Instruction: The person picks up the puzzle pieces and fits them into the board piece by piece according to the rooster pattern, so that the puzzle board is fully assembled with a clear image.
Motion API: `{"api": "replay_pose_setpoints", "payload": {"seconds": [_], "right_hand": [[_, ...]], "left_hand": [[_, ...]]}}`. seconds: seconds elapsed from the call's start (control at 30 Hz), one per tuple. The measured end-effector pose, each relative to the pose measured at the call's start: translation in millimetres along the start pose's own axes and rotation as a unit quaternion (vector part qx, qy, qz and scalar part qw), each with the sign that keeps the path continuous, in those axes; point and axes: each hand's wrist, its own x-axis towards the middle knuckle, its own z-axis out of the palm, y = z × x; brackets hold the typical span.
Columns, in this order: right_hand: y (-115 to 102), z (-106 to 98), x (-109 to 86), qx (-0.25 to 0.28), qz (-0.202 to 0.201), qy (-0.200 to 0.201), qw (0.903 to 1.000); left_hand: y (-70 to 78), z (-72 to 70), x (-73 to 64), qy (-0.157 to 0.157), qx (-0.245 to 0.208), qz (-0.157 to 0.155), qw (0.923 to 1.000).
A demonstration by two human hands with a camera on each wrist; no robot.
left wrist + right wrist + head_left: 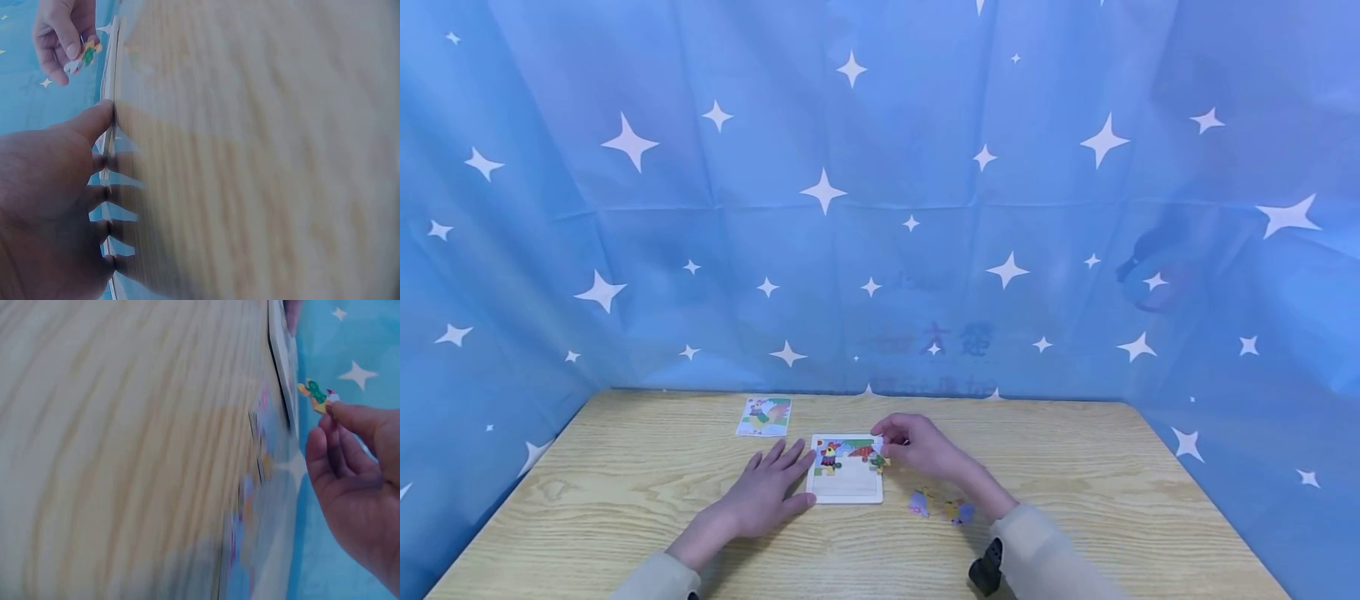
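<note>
Here, a wood-grain table (1112, 483) is backed by a star-printed curtain (925, 167). On it, a puzzle tray (850, 485) is touched at its left edge by the left hand (767, 493), fingers spread; at its right edge, a puzzle piece (317, 392) is pinched by the right hand (922, 447).

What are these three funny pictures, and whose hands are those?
Just one person's, no robot: a left hand and a right hand, both bare. The wide picture comes from a camera on the person's head, looking forward and down. The other two come from a camera on each wrist, so the wooden table looks tipped sideways. On it lie a partly filled puzzle tray, a picture card and some loose puzzle pieces. The left hand rests with fingers spread at the tray's edge, holding nothing. The right hand pinches one small piece, with green and yellow on it.
</note>
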Motion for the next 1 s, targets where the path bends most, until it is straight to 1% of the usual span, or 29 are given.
{"api": "replay_pose_setpoints", "payload": {"seconds": [0.17, 0.37, 0.53, 0.9, 1.0], "right_hand": [[-6.9, 13.0, 8.0, 0.014, 0.007, -0.003, 0.9999], [-8.3, 23.7, 17.1, 0.020, 0.002, -0.010, 0.9998], [-10.9, 28.0, 20.1, 0.025, -0.003, -0.020, 0.9995], [-12.2, 37.1, 25.6, 0.003, 0.000, -0.021, 0.9998], [-13.9, 38.2, 26.4, -0.014, 0.006, -0.019, 0.9997]], "left_hand": [[0.3, 1.0, 0.1, 0.005, 0.005, 0.003, 1.0000], [8.1, -4.0, 0.0, -0.010, 0.004, -0.022, 0.9997], [9.3, -4.7, 0.0, -0.014, 0.012, -0.027, 0.9995], [3.9, -1.4, 0.1, -0.007, 0.014, -0.016, 0.9997], [2.9, -1.6, 0.0, -0.008, 0.011, -0.017, 0.9998]]}}
